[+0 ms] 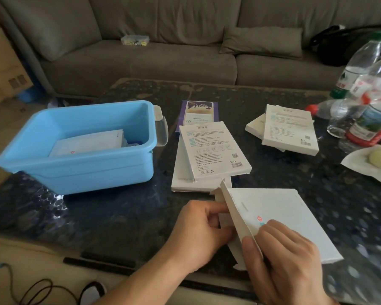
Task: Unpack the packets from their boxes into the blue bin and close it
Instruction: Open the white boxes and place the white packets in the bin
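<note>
A dim living room with a grey sofa behind a dark speckled coffee table.

The sofa (163, 51) spans the far side, with a loose grey cushion (262, 40) on its right seat. A brown cardboard carton (2, 67) stands on the pale tiled floor (0, 128) off the table's far left corner. The coffee table (119, 221) has a glossy stone-patterned top. Black cables (37, 291) lie on the floor off its near left corner.

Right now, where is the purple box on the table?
In the head view the purple box lies at the table's far middle, right of the blue bin, its near end under a stack of white boxes.
</note>
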`<state>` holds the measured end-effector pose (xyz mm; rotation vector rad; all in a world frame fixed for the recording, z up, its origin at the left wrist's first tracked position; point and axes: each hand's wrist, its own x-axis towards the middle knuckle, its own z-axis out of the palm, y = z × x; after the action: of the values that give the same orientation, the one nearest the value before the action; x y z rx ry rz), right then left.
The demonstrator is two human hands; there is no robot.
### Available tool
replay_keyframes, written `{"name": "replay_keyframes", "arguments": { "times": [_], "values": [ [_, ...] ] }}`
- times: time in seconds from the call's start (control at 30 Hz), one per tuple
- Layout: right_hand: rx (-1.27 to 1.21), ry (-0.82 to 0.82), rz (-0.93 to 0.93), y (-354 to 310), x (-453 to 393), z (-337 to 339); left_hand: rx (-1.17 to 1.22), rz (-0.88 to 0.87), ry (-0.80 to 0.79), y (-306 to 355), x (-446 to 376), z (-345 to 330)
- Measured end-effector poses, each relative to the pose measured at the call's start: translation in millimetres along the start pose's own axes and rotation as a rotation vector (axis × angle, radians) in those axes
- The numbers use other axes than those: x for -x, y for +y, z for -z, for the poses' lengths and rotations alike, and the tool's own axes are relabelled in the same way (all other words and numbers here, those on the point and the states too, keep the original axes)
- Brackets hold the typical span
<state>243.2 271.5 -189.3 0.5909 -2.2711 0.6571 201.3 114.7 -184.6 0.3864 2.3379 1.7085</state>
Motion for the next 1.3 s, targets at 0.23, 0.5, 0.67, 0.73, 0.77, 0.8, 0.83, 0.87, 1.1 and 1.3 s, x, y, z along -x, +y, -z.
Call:
{"name": "replay_keyframes", "arguments": {
  "times": [0.23,0.5,0.67,0.73,0.77,0.8,0.83,0.87,1.1,1.3],
  "values": [
    [-0.004,-0.019,0.002,1,2,0,-0.64,-0.378,-0.074,-3,7,7],
    [-0.038,-0.016,-0.017,1,1,8,-0.722,-0.664,-0.18,-9,15,37],
    [-0.032,-0.031,-0.007,1,3,10,-0.539,-0.655,-0.016,-27,29,67],
    [-0.014,-0.047,-0.013,1,4,8,-0.311,-0.534,0.074,-32,42,79],
    [0.005,-0.061,-0.011,1,5,7,-0.152,-0.427,0.101,-34,46,83],
    [0.026,-0.079,-0.007,0,6,5,0.035,-0.3,0.117,-32,50,86],
    [0.053,-0.1,-0.004,-2,7,3,0.177,-0.178,0.163,-31,52,88],
    [0.086,-0.123,-0.001,-3,8,1,0.264,-0.083,0.232,-28,53,89],
    [0.213,-0.288,0.026,-7,12,-16,0.119,0.006,0.36,-5,64,121],
    [-0.29,-0.206,-0.541,-63,-59,13,0.433,-0.055,0.339,25,75,163]
  ]
}}
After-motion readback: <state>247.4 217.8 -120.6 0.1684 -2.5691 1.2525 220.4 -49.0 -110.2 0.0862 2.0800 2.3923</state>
